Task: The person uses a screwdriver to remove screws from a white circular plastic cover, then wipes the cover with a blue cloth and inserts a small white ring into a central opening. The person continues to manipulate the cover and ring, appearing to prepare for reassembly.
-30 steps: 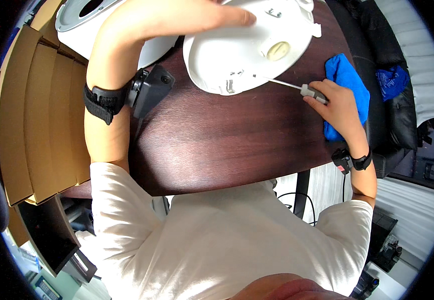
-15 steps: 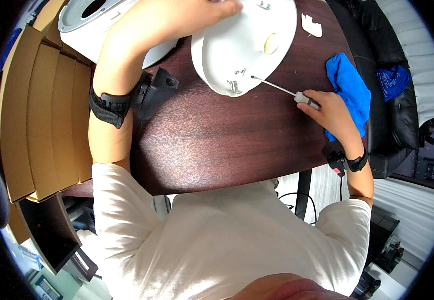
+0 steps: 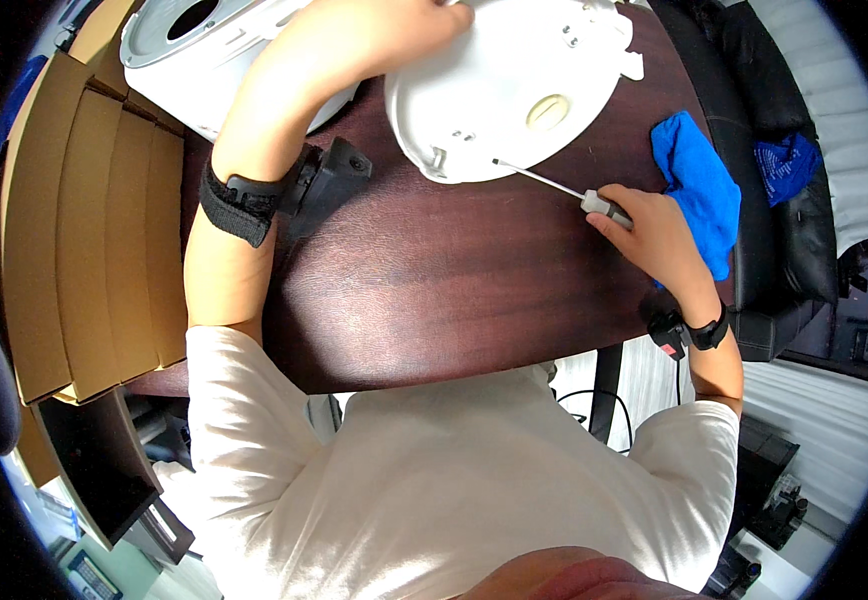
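A white oval plastic cover (image 3: pixel 499 90) lies with its inner side facing up, showing screw posts and a pale oval patch. My left hand (image 3: pixel 394 35) is closed at its far left part, fingers curled by the rim; the top of the picture cuts part of this hand off. My right hand (image 3: pixel 649 230) is wrapped round the grey handle of a screwdriver (image 3: pixel 544 180). The screwdriver's tip points left, over the cover's near edge. Beyond the cover's right edge juts a small white plastic piece (image 3: pixel 633 66), partly hidden.
A white rounded appliance housing (image 3: pixel 194 85) with a dark round opening stands at the far left. Cardboard boxes (image 3: pixel 104 240) line the left of the dark wooden table (image 3: pixel 434 290). A blue cloth (image 3: pixel 699 190) lies beside my right hand, near a black sofa (image 3: pixel 794 240).
The cover has tipped flatter and shifted right at its far side, now overlapping the small white piece. My right hand and the screwdriver have moved slightly left. My left forearm has shifted slightly right.
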A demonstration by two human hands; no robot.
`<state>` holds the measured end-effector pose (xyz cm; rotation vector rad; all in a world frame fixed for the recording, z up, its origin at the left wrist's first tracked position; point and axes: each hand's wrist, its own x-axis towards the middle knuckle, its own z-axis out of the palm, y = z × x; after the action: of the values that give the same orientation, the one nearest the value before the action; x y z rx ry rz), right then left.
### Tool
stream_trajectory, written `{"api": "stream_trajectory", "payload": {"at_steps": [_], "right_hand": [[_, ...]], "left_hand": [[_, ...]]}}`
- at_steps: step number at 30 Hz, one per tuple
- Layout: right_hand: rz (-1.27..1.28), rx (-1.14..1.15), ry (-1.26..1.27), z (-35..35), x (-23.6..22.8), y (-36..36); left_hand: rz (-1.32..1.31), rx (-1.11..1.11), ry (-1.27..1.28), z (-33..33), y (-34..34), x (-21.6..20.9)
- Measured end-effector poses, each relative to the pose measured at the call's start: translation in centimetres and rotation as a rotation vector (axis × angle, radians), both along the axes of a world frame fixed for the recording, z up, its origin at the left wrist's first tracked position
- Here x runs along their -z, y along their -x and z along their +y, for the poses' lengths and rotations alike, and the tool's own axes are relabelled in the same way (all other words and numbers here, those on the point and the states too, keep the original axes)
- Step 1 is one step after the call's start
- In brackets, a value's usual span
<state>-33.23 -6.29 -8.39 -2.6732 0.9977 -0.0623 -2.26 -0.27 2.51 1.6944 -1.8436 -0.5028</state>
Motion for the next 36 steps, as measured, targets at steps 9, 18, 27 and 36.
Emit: {"api": "stream_trajectory", "payload": {"at_steps": [9, 18, 27, 36], "right_hand": [[-0.204, -0.069, -0.012, 1.7, 0.1, -2.2], [-0.249, -0.057, -0.044, 2.5, -0.7, -3.2], [-0.277, -0.056, -0.105, 2.9, -0.7, -3.3], [-0.289, 0.005, -0.164, 3.0, -0.5, -3.1]], "left_hand": [[0.031, -0.136, 0.108, 0.8, 1.0, -0.6], [0.078, -0.020, 0.181, -1.1, 0.2, 2.7], [0.088, -0.040, 0.234, -1.1, 0.9, 2.4], [0.102, -0.083, 0.341, -1.7, 1.3, 3.4]]}}
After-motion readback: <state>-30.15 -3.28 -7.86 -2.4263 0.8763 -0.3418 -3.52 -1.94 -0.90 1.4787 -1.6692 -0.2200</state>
